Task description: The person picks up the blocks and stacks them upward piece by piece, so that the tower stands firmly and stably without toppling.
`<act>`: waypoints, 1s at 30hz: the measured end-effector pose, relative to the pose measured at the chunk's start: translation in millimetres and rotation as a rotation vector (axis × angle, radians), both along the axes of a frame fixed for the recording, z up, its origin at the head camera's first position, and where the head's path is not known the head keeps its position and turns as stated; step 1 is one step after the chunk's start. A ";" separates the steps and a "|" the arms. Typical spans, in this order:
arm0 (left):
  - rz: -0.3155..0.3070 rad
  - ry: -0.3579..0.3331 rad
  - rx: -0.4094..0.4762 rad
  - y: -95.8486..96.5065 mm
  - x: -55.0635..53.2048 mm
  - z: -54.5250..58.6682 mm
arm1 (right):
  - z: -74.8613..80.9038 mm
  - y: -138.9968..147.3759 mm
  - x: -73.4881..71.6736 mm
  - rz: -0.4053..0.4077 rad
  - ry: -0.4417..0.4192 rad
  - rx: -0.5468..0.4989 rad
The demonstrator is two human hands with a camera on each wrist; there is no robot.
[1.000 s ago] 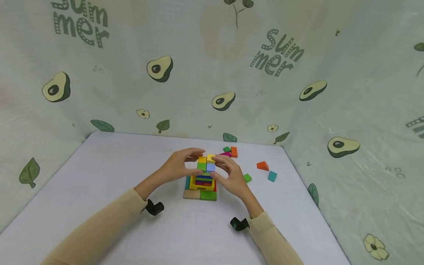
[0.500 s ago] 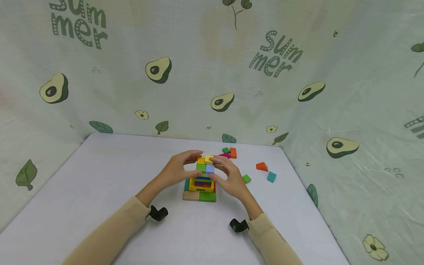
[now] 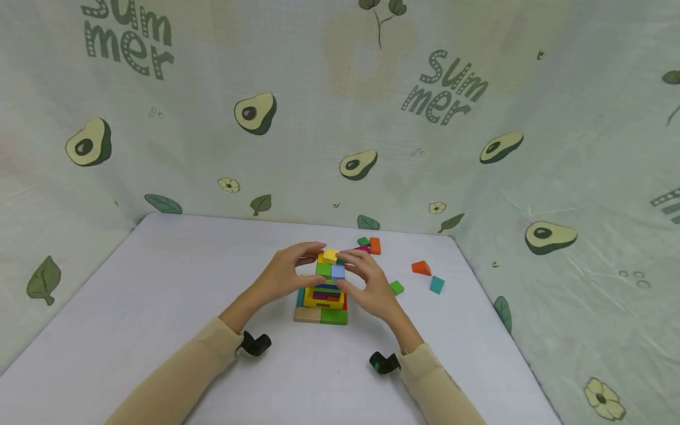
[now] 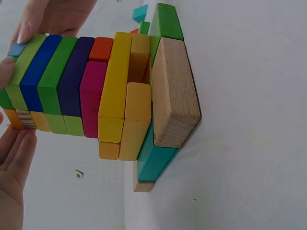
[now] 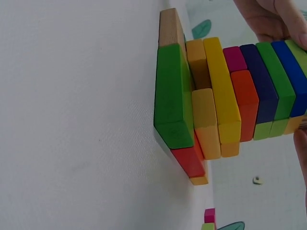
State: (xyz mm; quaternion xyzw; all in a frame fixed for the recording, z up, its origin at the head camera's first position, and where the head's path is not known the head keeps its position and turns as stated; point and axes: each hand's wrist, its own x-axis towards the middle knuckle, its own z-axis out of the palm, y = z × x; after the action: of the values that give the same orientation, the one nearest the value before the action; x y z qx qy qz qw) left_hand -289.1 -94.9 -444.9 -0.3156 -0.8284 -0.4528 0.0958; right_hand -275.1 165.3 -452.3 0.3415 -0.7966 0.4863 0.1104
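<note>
A stepped tower of coloured wooden blocks (image 3: 323,298) stands on the white table. My left hand (image 3: 287,271) curls round the left of its top, thumb at the front by a green block (image 3: 323,270) and fingers at the side. From the right my right hand (image 3: 372,283) grips the same upper part, thumb by a light blue block (image 3: 337,272) and fingertips beside the yellow block (image 3: 330,255) on top. That yellow block sits slightly askew. In the left wrist view the layers below run blue (image 4: 36,72), green, purple, magenta and yellow (image 4: 114,86).
Loose blocks lie right of the tower: a green one (image 3: 396,287), an orange wedge (image 3: 421,267) and a teal one (image 3: 437,285). Behind it are an orange block (image 3: 375,245), a small green one and a magenta one. A printed cloth (image 3: 297,195) hangs behind the table.
The yellow block on top has shifted left and turned slightly, and a bit of teal now shows behind it. Both hands stay almost where they were around the tower's top.
</note>
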 end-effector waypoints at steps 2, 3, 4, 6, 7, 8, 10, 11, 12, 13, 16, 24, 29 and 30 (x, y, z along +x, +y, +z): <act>0.003 -0.001 -0.001 -0.3 0.3 -0.7 | -0.3 -0.5 0.1 0.004 0.008 0.015; 0.004 0.000 0.000 -0.5 0.4 -1.0 | -0.2 -0.9 0.4 0.007 0.011 0.018; 0.005 0.000 0.002 -0.7 0.4 -1.3 | -0.5 -1.2 0.3 0.009 0.013 0.020; 0.002 0.004 0.007 -0.8 0.4 -1.9 | -0.8 -1.4 0.6 0.010 0.018 0.024; 0.001 0.002 0.008 -0.9 -0.2 -2.5 | -1.0 -1.3 0.6 0.008 0.020 0.028; -0.002 0.004 0.009 -0.8 -0.3 -2.8 | -1.2 -1.3 0.7 0.006 0.021 0.035; -0.010 0.006 0.013 -0.7 -0.5 -3.4 | -0.9 -1.0 1.1 0.003 0.027 0.054; -0.013 0.007 0.014 -0.5 -0.6 -3.5 | -0.6 -0.8 1.3 0.003 0.030 0.065; -0.014 0.009 0.012 -0.2 -0.6 -3.4 | -0.2 -0.8 1.6 0.006 0.033 0.073; -0.017 0.011 0.013 -0.1 -0.5 -3.5 | -0.1 -0.5 1.8 0.005 0.036 0.082; -0.020 0.017 0.010 0.7 -0.3 -3.3 | 0.3 -0.2 2.0 0.009 0.047 0.096; -0.015 0.020 0.010 1.2 -0.1 -3.4 | 0.7 -1.4 2.9 0.016 0.069 0.110; -0.018 0.027 0.018 0.5 0.5 -4.3 | -0.1 -3.5 4.0 0.018 0.074 0.117; -0.019 0.033 0.020 0.4 0.5 -4.7 | -0.2 -3.8 4.1 0.017 0.075 0.117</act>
State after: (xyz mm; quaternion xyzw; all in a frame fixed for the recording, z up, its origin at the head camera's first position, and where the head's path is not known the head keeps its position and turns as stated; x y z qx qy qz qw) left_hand -288.6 -94.5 -449.6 -0.3300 -0.8191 -0.4566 0.1079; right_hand -270.9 161.5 -452.4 0.3723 -0.8160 0.4268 0.1157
